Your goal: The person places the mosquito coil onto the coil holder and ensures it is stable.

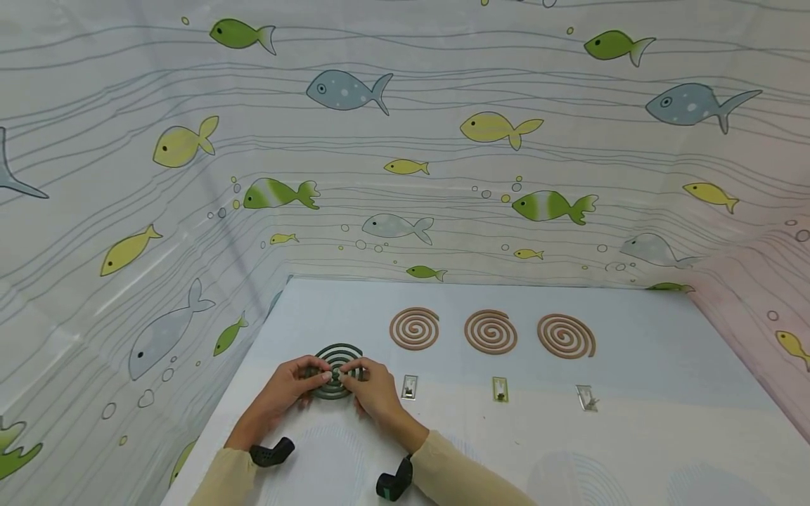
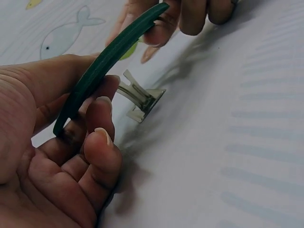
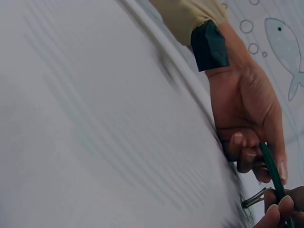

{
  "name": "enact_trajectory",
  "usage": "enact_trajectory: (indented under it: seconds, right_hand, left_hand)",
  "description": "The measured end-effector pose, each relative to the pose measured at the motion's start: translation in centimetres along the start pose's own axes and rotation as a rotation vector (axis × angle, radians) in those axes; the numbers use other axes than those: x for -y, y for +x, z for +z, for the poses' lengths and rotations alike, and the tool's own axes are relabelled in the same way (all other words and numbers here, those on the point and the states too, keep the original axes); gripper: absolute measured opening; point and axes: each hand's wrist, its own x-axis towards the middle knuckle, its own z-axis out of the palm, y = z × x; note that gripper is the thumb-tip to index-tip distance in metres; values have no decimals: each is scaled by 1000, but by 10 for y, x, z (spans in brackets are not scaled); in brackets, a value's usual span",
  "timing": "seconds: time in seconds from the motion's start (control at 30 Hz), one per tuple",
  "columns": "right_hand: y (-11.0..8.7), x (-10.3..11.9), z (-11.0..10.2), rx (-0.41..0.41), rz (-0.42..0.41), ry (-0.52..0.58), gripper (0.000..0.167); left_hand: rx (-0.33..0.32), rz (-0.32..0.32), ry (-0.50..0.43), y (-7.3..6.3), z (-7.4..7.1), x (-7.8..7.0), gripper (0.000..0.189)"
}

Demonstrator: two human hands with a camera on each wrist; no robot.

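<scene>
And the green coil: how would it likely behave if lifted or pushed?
The green coil would probably feel stiff: edge-on, it shows one smooth arc without a limp sag. It is likely light, judging by its slender profile. Being a thin spiral with gaps between its turns, it might snap under an uneven push.

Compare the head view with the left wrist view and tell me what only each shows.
Only the head view shows the full row of three brown coils, the three metal stands lying in front of them, and the cream sleeves. Only the left wrist view shows, side-on, another metal stand with upright prongs beneath the green coil. Both share that green coil, the left hand and right hand holding it, the white table and the fish-print sheet.
</scene>
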Motion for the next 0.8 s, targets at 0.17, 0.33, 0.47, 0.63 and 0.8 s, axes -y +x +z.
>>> enact_trajectory:
  seconds: [0.17, 0.33, 0.47, 0.63, 0.8]
  right_hand:
    - [1, 1, 1, 0, -12, -3, 12]
    - [1, 0, 2, 5, -16, -12, 12]
    - [2, 2, 2, 3, -17, -21, 12]
    - [3, 4, 2, -5, -16, -34, 12]
    - [4, 2, 1, -1, -20, -36, 12]
  left_hand:
    - [6, 2, 4, -2, -1, -1, 37]
    - [30, 20, 21, -1, -2, -1, 36]
    - [27, 27, 18, -1, -2, -1, 35]
    - [9, 35, 10, 1, -2, 0, 33]
    - [10, 36, 20, 2, -1, 2, 31]
